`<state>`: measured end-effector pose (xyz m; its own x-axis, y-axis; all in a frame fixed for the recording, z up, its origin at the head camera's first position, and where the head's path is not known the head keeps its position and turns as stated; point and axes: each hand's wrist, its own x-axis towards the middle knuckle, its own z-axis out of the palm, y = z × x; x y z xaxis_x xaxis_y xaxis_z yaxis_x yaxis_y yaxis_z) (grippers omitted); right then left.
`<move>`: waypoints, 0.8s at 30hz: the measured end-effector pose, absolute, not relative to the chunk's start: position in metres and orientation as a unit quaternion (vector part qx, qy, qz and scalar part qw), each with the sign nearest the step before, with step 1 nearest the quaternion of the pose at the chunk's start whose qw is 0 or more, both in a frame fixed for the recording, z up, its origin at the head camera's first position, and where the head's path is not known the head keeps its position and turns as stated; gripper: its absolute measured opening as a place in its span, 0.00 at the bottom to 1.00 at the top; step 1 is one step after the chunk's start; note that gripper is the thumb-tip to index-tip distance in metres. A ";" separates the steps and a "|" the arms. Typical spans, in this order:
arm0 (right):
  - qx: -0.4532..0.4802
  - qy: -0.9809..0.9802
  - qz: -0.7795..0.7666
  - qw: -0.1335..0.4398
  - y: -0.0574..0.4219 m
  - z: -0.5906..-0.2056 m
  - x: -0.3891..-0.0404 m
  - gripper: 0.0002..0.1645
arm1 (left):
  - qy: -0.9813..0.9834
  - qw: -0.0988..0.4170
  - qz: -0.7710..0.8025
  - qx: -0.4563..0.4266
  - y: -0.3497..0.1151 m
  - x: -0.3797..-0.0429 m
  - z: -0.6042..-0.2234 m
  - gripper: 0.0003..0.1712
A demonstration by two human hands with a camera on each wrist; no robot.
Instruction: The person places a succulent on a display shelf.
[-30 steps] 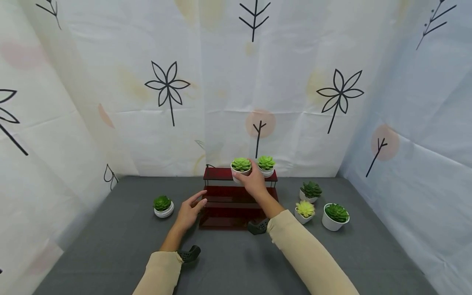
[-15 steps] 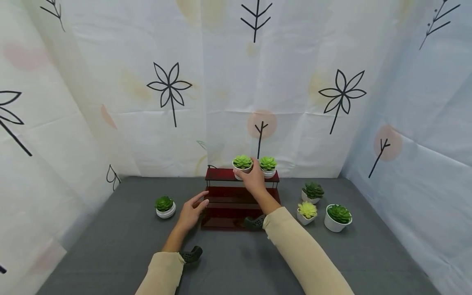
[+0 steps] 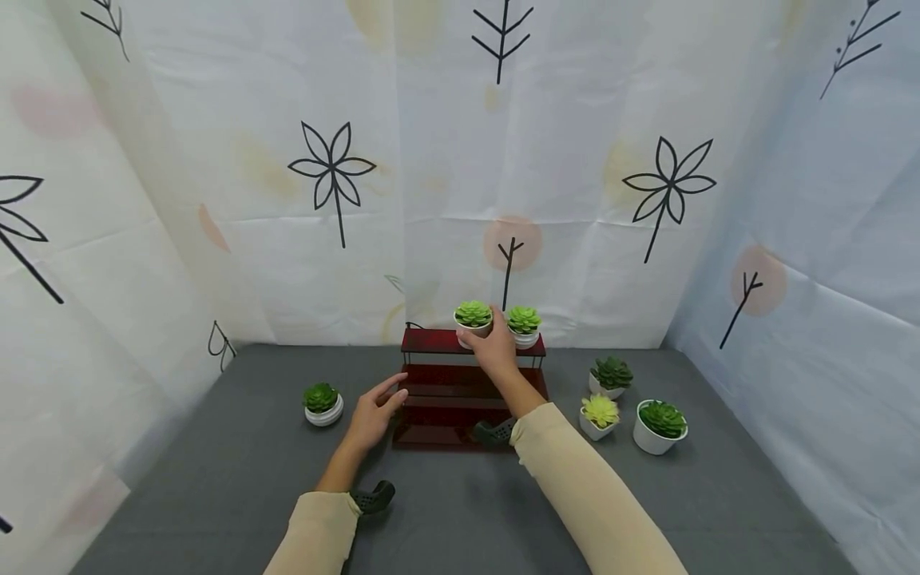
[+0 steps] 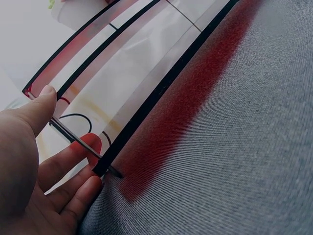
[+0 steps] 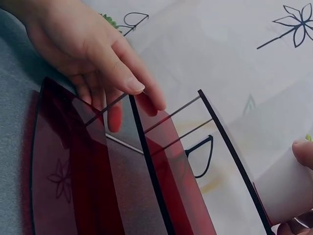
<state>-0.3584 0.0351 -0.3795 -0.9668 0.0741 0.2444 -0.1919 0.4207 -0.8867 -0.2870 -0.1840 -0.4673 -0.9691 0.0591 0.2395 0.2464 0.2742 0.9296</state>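
A stepped stand of dark red see-through shelves (image 3: 431,391) stands on the grey cloth. At its top tier, my right hand (image 3: 496,351) pinches a white pot with a light green succulent (image 3: 473,314) between thumb and fingers. In the right wrist view that white pot (image 5: 286,193) is upright at the tier's edge, partly cut off. A similar potted succulent (image 3: 524,322) stands on the right end of the top tier. My left hand (image 3: 371,414) touches the stand's left end, thumb at a tier's corner and fingers relaxed, some seen through red plastic (image 4: 93,147).
Left of the stand sits a dark green succulent in a ribbed white pot (image 3: 322,406). On the right are a dark potted succulent (image 3: 611,375), a yellow-green one (image 3: 600,415) and a larger one (image 3: 659,431). A patterned cloth backdrop (image 3: 446,160) rises behind.
The pot in my right hand has shifted slightly back and up against the top tier. My left hand keeps its place at the stand; the head view has swung a little.
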 end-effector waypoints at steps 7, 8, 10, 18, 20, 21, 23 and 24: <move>0.031 -0.827 0.545 0.135 0.034 -0.381 -0.354 0.47 | -0.800 0.079 -0.588 -0.090 -0.188 -0.299 -0.483 0.23; 0.032 -0.826 0.546 0.136 0.034 -0.381 -0.354 0.46 | -0.799 0.082 -0.589 -0.086 -0.188 -0.300 -0.485 0.23; 0.033 -0.821 0.553 0.139 0.035 -0.382 -0.352 0.46 | -0.799 0.089 -0.588 -0.086 -0.187 -0.301 -0.487 0.23; 0.041 -0.789 0.592 0.157 0.033 -0.385 -0.337 0.42 | -0.800 0.085 -0.587 -0.089 -0.188 -0.299 -0.484 0.22; 0.037 -0.774 0.613 0.153 0.034 -0.386 -0.332 0.42 | -0.798 0.082 -0.590 -0.091 -0.187 -0.296 -0.479 0.22; 0.034 -0.768 0.622 0.151 0.034 -0.386 -0.330 0.42 | -0.796 0.080 -0.593 -0.091 -0.186 -0.294 -0.476 0.22; 0.028 -0.757 0.636 0.147 0.036 -0.387 -0.327 0.43 | -0.792 0.078 -0.598 -0.096 -0.184 -0.290 -0.470 0.22; 0.027 -0.753 0.641 0.146 0.037 -0.387 -0.325 0.43 | -0.791 0.077 -0.599 -0.096 -0.184 -0.288 -0.467 0.22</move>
